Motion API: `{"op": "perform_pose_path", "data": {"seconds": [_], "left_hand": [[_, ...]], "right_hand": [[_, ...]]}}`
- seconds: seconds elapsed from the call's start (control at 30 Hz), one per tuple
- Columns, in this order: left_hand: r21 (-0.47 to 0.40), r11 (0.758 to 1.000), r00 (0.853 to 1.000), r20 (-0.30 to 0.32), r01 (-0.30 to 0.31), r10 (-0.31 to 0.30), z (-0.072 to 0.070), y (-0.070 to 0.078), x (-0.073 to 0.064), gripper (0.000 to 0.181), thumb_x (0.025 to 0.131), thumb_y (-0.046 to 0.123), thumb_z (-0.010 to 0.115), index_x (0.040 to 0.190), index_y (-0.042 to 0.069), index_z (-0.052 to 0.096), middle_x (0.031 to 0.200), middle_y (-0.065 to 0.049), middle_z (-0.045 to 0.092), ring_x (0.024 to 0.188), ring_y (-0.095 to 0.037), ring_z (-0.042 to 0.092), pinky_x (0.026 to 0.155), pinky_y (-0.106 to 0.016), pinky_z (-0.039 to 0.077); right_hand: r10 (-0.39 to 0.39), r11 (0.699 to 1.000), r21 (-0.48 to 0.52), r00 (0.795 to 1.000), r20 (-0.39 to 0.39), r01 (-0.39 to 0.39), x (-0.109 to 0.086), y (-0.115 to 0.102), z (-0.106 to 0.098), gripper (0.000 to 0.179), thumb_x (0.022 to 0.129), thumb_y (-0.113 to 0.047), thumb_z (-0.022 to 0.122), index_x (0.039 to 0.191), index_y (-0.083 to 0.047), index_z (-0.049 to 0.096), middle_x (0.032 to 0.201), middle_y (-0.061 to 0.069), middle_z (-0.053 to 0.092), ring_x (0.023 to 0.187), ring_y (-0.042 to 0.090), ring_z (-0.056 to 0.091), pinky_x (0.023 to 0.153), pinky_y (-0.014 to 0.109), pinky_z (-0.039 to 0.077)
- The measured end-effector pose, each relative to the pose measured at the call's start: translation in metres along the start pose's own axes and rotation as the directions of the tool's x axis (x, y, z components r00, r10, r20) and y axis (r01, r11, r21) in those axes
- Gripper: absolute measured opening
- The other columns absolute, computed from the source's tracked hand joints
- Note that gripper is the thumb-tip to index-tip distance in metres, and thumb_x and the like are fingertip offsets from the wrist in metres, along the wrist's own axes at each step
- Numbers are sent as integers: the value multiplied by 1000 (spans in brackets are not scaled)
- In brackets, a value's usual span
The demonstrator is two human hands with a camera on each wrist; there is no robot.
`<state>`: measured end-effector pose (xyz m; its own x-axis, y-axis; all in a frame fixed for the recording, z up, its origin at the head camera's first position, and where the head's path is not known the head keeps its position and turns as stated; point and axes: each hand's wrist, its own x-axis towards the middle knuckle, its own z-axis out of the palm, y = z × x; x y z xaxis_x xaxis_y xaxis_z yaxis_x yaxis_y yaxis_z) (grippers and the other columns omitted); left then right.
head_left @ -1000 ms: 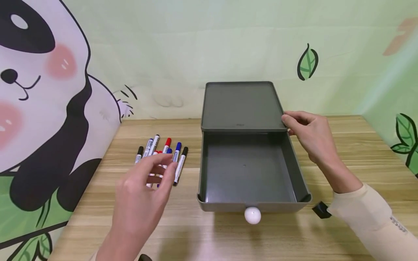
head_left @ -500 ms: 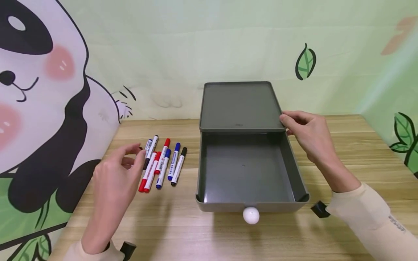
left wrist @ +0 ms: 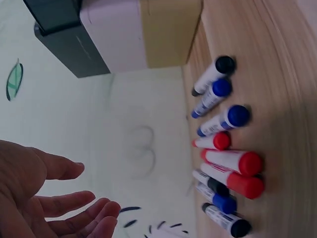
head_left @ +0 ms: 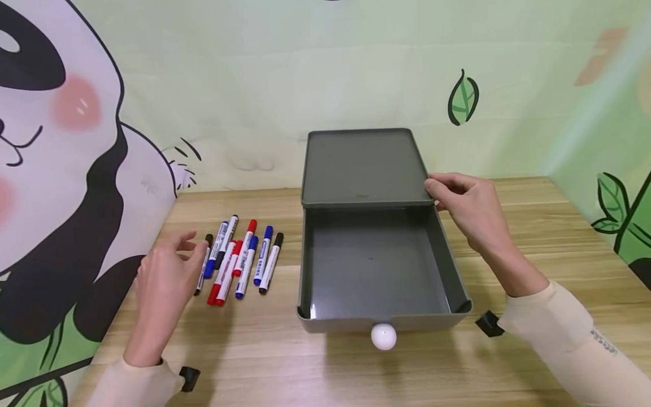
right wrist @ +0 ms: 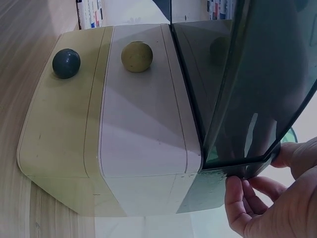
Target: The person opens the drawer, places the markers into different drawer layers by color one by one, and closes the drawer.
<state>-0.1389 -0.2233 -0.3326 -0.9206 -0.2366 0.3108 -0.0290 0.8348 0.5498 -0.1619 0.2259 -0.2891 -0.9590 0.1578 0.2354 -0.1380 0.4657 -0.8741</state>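
A stacked drawer box has its dark grey top drawer (head_left: 378,265) pulled out, a white round knob (head_left: 383,337) on its front. My right hand (head_left: 470,209) grips the right edge of the grey top section (head_left: 366,167), thumb above and fingers curled against the side; the right wrist view shows this hand (right wrist: 277,193) at the corner. Left of the box lie several whiteboard markers (head_left: 246,265) with red, blue and black caps. My left hand (head_left: 165,277) hovers beside the leftmost black-capped marker (head_left: 203,263), fingers loosely bent and holding nothing, apart from the markers (left wrist: 223,173) in the left wrist view.
Below the grey section are a pale pinkish-white drawer (right wrist: 143,109) with a yellowish knob and a yellow drawer (right wrist: 62,119) with a dark knob. The box stands on a wood-grain table (head_left: 264,362) against a panda-printed backdrop (head_left: 244,85).
My left hand has drawn back leftward from over the markers to their left side. The right hand keeps its hold on the box. The head view has shifted slightly to the right.
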Motion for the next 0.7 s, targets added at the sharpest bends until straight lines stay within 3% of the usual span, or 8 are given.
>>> {"op": "perform_pose_path", "data": {"seconds": [0.17, 0.37, 0.7], "left_hand": [[6, 999, 999, 29, 43, -43, 11, -22, 14, 43, 100, 23, 68, 132, -5, 65, 117, -28, 70, 105, -51, 65, 78, -61, 50], [57, 990, 983, 130, 126, -132, 27, -44, 27, 45, 99, 26, 68, 132, -5, 64, 119, -28, 69, 109, -51, 61, 76, -56, 49], [103, 984, 958, 235, 142, -163, 39, -62, 33, 47, 99, 26, 67, 133, -6, 63, 121, -30, 67, 106, -50, 63, 73, -51, 49]], "right_hand": [[-6, 1000, 0, 1000, -7, 6, 0, 1, 0, 43, 99, -38, 69, 126, -5, 74, 104, -2, 71, 81, 20, 65, 71, 22, 53], [-11, 1000, 1, 1000, -8, 11, 0, 1, 1, 42, 98, -37, 70, 125, -4, 74, 103, -3, 71, 78, 16, 64, 71, 21, 53], [-15, 1000, 1, 1000, -9, 15, 0, 2, 1, 43, 99, -38, 69, 125, -5, 74, 103, -3, 71, 78, 16, 65, 71, 23, 53]]}}
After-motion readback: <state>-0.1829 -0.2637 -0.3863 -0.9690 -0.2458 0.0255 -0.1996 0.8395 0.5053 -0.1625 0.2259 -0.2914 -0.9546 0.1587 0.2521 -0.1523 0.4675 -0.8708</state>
